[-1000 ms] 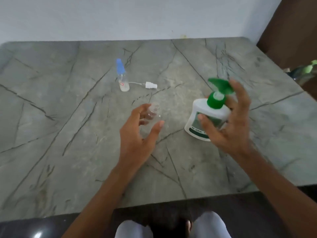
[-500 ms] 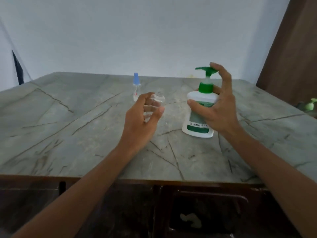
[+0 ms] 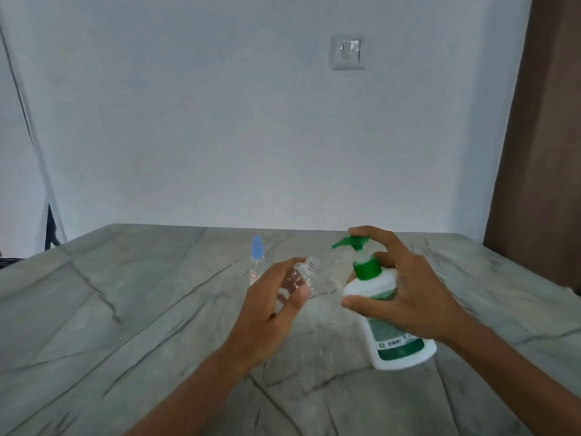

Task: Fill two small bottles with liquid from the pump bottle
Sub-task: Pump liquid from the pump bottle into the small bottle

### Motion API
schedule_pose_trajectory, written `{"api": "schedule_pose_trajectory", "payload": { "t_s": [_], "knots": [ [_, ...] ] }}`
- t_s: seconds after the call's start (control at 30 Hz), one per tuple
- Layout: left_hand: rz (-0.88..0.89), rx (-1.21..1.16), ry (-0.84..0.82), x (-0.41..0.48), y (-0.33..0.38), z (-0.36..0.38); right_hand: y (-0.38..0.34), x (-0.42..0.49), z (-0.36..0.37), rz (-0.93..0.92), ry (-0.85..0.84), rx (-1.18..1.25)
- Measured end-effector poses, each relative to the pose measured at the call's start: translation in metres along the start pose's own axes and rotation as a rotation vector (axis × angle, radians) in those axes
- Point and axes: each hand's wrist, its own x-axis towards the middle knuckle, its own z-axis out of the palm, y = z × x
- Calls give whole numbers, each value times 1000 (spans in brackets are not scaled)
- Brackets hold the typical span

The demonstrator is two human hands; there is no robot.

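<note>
Left hand [image 3: 267, 313] pinching one clear small bottle [image 3: 300, 276], right hand [image 3: 408, 297] gripping one pump bottle [image 3: 382, 305], second small bottle [image 3: 255, 261] behind

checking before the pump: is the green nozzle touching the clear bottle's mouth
Apart. The head view shows bare table between the green nozzle and the clear bottle in the left hand.

Two bare forearms, no sleeves

Left tabletop [image 3: 125, 309] free (capped bottle [image 3: 256, 261] behind).
</note>
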Motion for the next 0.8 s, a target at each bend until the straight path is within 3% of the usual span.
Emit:
{"api": "schedule_pose_trajectory", "payload": {
  "t_s": [0.23, 0.8],
  "knots": [
    [26, -22, 25, 2, 11, -3, -2, 1, 7, -74, 2, -44],
    [56, 27, 6, 6, 10, -3, -11, 7, 16, -43, 31, -100]
  ]
}}
